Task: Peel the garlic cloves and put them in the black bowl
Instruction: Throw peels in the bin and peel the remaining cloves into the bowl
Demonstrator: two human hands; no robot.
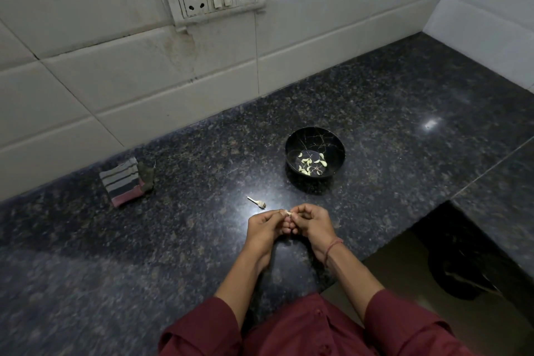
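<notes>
Left hand (264,224) and right hand (310,222), fingers curled, pinch one garlic clove (288,213) between them, mid-peel by my reckoning. At one o'clock the black bowl (338,150) holds several peeled cloves (310,163). No other unpeeled cloves show.

No legible text or labels anywhere.
</notes>
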